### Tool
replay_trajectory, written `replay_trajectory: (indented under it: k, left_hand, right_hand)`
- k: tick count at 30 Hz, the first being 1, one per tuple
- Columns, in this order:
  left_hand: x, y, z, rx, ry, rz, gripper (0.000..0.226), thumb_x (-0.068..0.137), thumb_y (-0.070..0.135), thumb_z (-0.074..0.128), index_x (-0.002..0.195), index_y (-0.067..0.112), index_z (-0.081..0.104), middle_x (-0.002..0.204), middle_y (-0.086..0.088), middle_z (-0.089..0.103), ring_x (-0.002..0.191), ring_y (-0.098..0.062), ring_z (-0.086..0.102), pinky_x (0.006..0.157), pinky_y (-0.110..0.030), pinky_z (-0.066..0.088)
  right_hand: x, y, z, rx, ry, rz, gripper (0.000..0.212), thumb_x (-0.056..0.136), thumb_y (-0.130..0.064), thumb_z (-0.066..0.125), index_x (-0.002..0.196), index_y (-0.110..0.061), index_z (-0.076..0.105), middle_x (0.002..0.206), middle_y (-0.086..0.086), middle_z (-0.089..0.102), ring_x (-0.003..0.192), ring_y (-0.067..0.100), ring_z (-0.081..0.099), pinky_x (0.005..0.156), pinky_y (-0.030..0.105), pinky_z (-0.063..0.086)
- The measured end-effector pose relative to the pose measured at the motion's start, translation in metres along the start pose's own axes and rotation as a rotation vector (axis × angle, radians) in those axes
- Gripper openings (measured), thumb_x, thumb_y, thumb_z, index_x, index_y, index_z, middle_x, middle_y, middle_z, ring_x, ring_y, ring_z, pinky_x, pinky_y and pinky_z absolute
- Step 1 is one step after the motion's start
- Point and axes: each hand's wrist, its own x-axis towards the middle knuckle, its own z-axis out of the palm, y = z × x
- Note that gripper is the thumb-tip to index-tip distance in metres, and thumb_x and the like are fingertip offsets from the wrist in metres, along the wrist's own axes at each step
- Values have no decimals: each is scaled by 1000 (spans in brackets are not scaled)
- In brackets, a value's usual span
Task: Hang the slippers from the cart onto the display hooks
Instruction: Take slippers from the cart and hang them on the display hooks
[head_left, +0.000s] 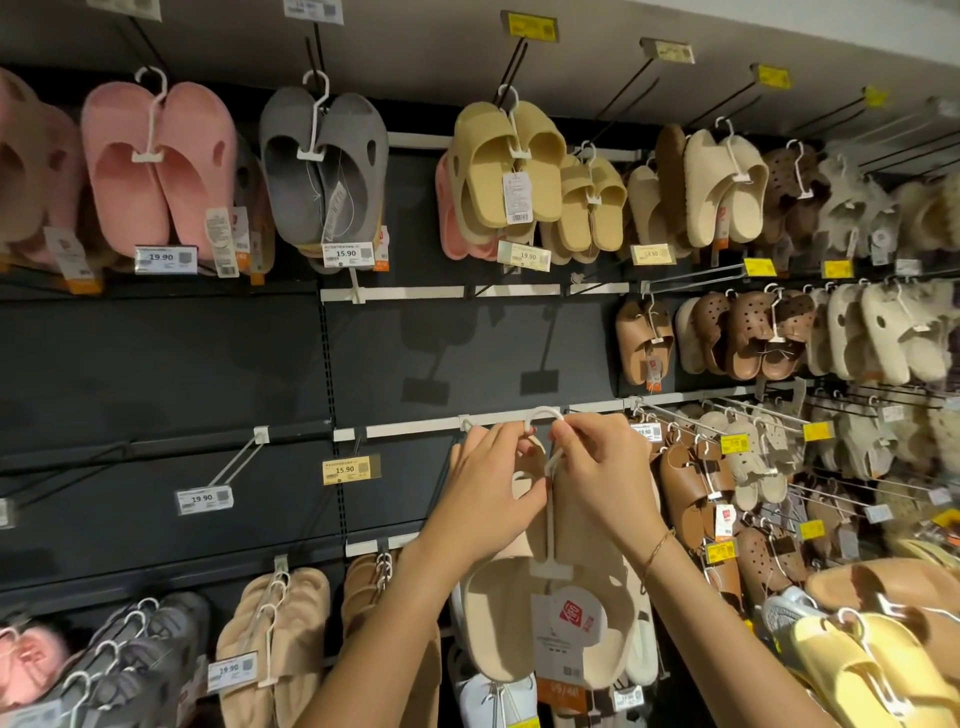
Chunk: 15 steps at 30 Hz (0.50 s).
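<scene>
A pair of beige slippers (498, 618) hangs from a white plastic hanger (549, 525) in the middle of the head view. My left hand (491, 488) and my right hand (597, 478) both pinch the hanger near its curved top (545, 414), which is level with a white rail (410, 429) on the dark display wall. Whether the hanger's top sits on a display hook is hidden by my fingers. A round red-and-white tag (571, 618) dangles from the pair. More yellow slippers (852, 670) on hangers lie at the lower right.
Slippers on hooks fill the wall: pink (156, 171), grey (322, 166) and tan (504, 166) pairs above, brown and cream pairs (727, 332) to the right, beige pairs (275, 639) lower left. Bare hooks with price labels (205, 500) jut out at the left.
</scene>
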Motion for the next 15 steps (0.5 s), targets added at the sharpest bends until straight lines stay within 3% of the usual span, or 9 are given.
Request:
replay_trajectory:
  k: [5, 15]
  left_hand:
    - [1, -1, -1, -14, 29, 16, 35, 91, 35, 59, 124, 34, 46, 111, 23, 50, 112, -4, 36, 104, -35, 37]
    - [-1, 1, -5, -15, 33, 24, 33, 92, 33, 60, 122, 35, 47, 108, 25, 48, 112, -4, 36, 103, -34, 38]
  right_hand:
    - [-1, -4, -2, -20, 13, -18, 25, 97, -28, 59, 75, -38, 64, 69, -26, 56, 85, 16, 56, 82, 53, 44]
    - [-2, -11, -5, -4, 12, -2, 20, 98, -28, 59, 81, -32, 70, 76, -15, 65, 87, 16, 55, 84, 53, 43]
